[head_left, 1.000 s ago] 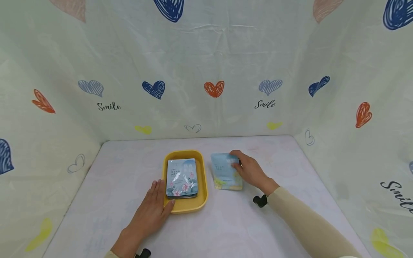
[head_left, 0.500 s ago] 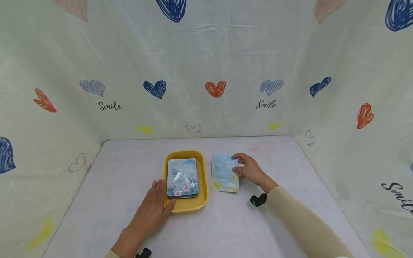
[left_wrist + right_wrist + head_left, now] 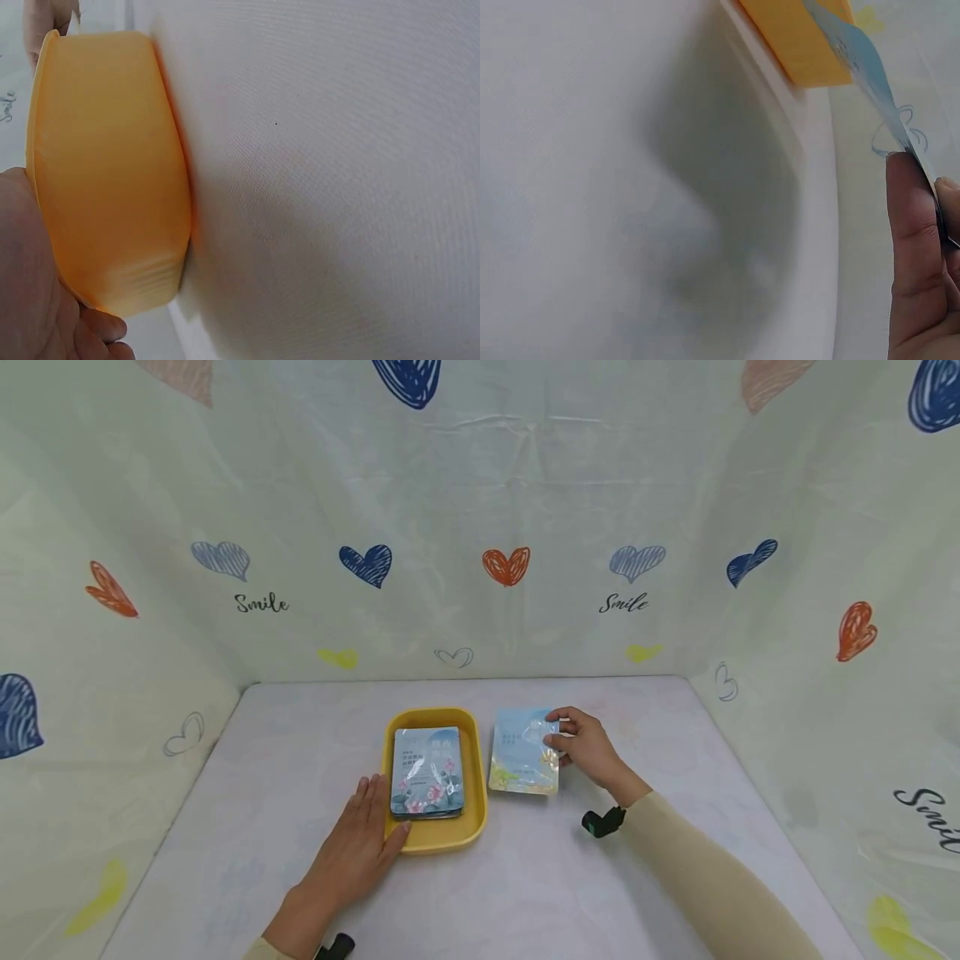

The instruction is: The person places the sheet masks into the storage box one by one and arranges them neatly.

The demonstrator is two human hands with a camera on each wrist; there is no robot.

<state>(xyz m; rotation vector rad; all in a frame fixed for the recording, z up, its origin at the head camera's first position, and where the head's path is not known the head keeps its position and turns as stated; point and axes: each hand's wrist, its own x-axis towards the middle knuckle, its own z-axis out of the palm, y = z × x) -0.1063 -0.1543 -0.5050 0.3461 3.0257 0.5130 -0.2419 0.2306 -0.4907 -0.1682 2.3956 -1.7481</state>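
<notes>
A yellow tray (image 3: 438,842) stands on the table, holding a small stack of glossy blue sachets (image 3: 427,772) printed with pink flowers. My left hand (image 3: 352,843) lies along the tray's left side, its fingers straight and together, the thumb at the near left part of the rim. To the right of the tray, my right hand (image 3: 588,747) pinches the right edge of a light blue sachet (image 3: 521,756) with green and yellow print at its bottom. In the right wrist view, this sachet (image 3: 870,67) is raised over the table, slightly bent, between thumb and fingers.
White cloth covers the table (image 3: 487,910). Behind it and on both sides hang pale curtains (image 3: 465,485) printed with hearts and the word "Smile". Each wrist wears a small black camera, such as the right camera (image 3: 602,822).
The right hand shifted its hold to the light blue sachet's right edge. It first drew the sachet slightly nearer, then raised it. The left hand and tray stayed put.
</notes>
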